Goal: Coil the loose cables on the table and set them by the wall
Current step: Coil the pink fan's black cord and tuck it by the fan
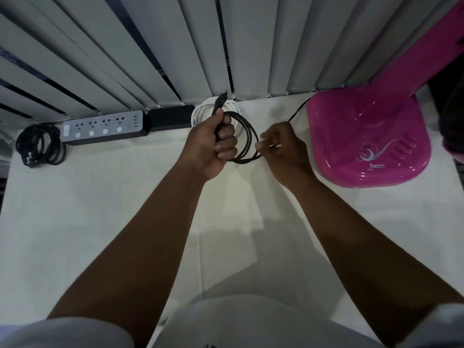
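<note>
Both hands are up over the desk (pixel 75 222), right in the middle, and the black cable (pixel 247 136) is between them. The left hand (pixel 213 144) has its fingers curled tight round a bundle of loops, with the cable's plug end (pixel 218 102) poking up out of the top of the fist. The loops swing out to the right of that fist in a rough circle. The right hand (pixel 283 146) pinches the cable at the far edge of the circle, thumb and fingertips closed on the strand, and from just above that hand the loose length runs up and away toward the pink fan base (pixel 364 136), which stands just to the right of the right hand.

Behind the left hand, partly hidden by it, lies a white coiled cable (pixel 200 114) close against the vertical blinds (pixel 150 46). Left of that sits a black block (pixel 170 116), then a power strip (pixel 103 126) along the same line. Well out to the left of the left hand, a black coiled cable (pixel 40 144) rests on the desk.
</note>
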A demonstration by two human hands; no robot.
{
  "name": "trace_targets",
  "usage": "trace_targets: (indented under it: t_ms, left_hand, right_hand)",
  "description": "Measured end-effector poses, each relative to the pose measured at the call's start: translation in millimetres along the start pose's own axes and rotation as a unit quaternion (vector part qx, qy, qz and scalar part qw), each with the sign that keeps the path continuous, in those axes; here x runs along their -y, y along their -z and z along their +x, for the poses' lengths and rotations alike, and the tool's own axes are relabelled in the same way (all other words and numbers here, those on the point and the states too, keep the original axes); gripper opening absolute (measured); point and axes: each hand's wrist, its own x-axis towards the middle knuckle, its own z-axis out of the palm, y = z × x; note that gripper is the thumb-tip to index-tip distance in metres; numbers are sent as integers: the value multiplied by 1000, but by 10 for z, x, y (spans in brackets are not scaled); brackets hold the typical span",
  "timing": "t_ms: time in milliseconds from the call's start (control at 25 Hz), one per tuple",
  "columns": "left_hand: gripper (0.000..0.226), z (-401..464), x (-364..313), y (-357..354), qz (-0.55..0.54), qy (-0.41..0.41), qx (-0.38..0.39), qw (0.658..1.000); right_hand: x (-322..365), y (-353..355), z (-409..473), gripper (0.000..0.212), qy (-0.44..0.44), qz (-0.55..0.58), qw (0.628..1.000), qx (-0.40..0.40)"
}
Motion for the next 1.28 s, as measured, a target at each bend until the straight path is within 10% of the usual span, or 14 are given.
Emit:
trace_targets:
  t_ms: [240, 440, 560, 760, 1000, 1280]
  left_hand:
    - [41, 278, -273, -172, 368, 48, -28, 928]
    - [45, 352, -514, -483, 626, -8, 11, 780]
    - [36, 455, -586, -558, 659, -44, -26, 750]
    - [14, 674, -583, -406, 515, -123, -54, 847]
    - [38, 803, -461, -60, 468, -164, -1, 868]
    - [23, 1082, -179, -30, 340, -77, -33, 937]
  right_hand:
    - [169, 207, 302, 66, 220, -146, 964, -37]
    - [336, 272, 637, 35, 321, -177, 926, 90]
    - [366, 300, 753, 27, 300, -169, 934, 98]
    - [331, 193, 804, 30, 245, -221, 938, 108]
    - [139, 160, 892, 21, 1, -17, 1000, 8]
    - [-180, -33, 964, 21, -223, 180, 955, -71]
